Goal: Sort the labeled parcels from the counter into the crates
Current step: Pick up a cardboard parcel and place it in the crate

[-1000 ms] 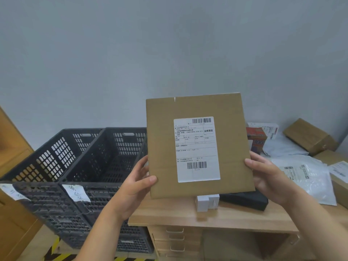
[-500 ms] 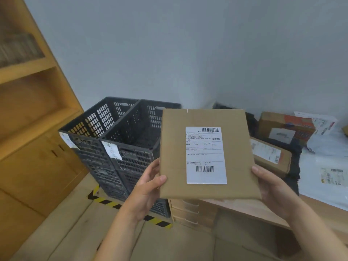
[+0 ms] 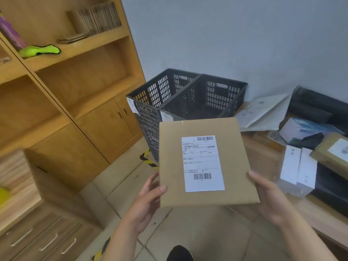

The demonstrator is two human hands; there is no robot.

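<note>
Wooden shelving (image 3: 75, 72) fills the left, grey wall behind. Two black slotted crates, the left crate (image 3: 160, 91) and the right crate (image 3: 212, 98), stand side by side in the corner, each with a paper tag on its near end; the writing is too blurred to read.

The flat cardboard parcel (image 3: 173, 166) is held in the air over the tiled floor (image 3: 188, 232), white label (image 3: 203, 163) facing the camera, top edge overlapping the right crate's near corner.

Left hand (image 3: 148, 200): the grip pinches the lower left edge, thumb on the front face, fingers behind. Right hand (image 3: 269, 200): thumb along the lower right edge, fingers probably behind, hidden.

Bench (image 3: 263, 153) at right carries white boxes (image 3: 297, 170), grey mailers (image 3: 263, 112) and other parcels.

Since half a second ago, the view has swung left and down. More shelving and floor show. The crates now sit above the parcel instead of left of it. Hold on the parcel is unchanged.
</note>
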